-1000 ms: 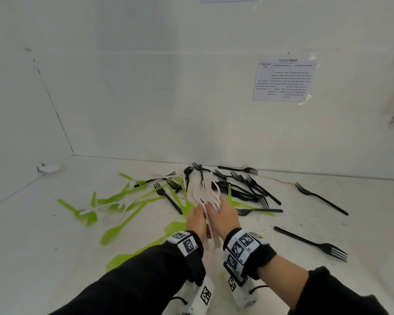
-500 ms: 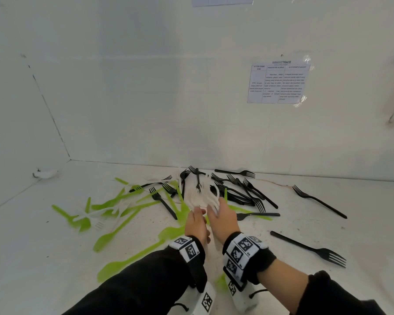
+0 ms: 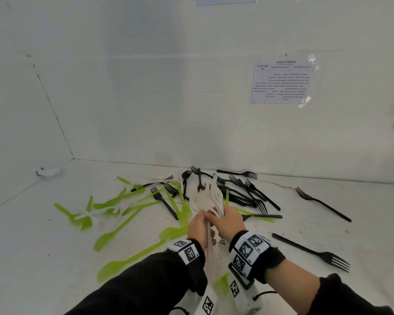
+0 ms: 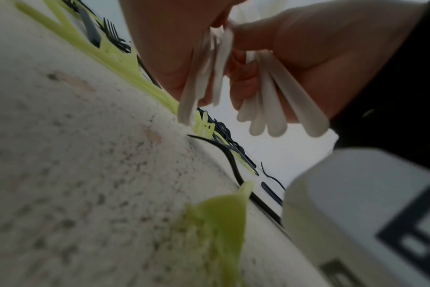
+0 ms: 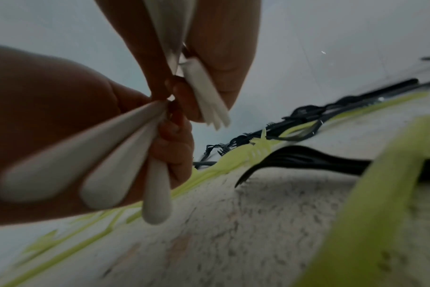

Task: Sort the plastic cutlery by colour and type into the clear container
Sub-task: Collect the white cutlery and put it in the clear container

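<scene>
a bundle of white cutlery (image 3: 210, 198) stands clutched above the desk (image 3: 32, 258), fingers of the left hand (image 3: 199, 226) and right hand (image 3: 228, 222) curled round its handles. green cutlery (image 3: 114, 233) sprawls left; black forks (image 3: 248, 194) crowd behind; one black fork (image 3: 312, 252) lies apart, right.

White cutlery (image 3: 208, 198) is standing bunched at frame centre; green pieces (image 3: 114, 234) are lying scattered left, black forks (image 3: 248, 192) right.
</scene>
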`<control>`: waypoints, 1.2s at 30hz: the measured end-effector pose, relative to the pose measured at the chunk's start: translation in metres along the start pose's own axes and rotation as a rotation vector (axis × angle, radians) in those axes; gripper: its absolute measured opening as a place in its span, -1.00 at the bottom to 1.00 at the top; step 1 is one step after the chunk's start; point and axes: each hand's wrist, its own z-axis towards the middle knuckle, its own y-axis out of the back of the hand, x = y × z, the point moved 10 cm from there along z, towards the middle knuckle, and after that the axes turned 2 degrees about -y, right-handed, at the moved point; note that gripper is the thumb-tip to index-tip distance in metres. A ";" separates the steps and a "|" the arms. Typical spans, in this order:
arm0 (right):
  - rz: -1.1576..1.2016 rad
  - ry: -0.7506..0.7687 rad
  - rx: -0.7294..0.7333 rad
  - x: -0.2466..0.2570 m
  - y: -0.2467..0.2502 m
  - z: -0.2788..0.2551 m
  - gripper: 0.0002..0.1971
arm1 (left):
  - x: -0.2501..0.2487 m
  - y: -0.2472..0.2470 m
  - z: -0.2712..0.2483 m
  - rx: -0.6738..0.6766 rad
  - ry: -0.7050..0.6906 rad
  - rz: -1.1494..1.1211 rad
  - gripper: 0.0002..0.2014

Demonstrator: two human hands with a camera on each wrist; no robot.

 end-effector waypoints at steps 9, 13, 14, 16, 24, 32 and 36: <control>0.041 0.012 -0.012 0.002 0.002 -0.002 -0.87 | 0.003 -0.003 0.002 0.044 0.041 0.018 -0.65; 0.058 -0.019 0.030 0.002 -0.002 -0.003 -0.90 | 0.000 -0.007 -0.005 0.075 0.035 0.027 -0.66; 0.046 -0.032 0.066 0.002 -0.006 -0.003 -0.92 | -0.004 -0.005 -0.004 0.061 -0.002 0.046 -0.67; 0.042 -0.056 0.122 0.002 -0.012 -0.004 -0.91 | -0.011 -0.002 -0.004 0.028 -0.081 0.074 -0.69; 0.146 -0.017 0.059 0.001 -0.003 -0.008 -0.83 | -0.013 0.007 -0.004 -0.031 -0.113 0.039 -0.69; 0.068 0.047 0.110 0.008 -0.006 -0.017 -0.95 | -0.004 -0.001 0.000 0.028 -0.060 0.025 -0.61; -0.015 0.038 0.045 0.003 0.000 -0.011 -0.89 | 0.000 -0.006 -0.002 0.037 -0.039 -0.011 -0.62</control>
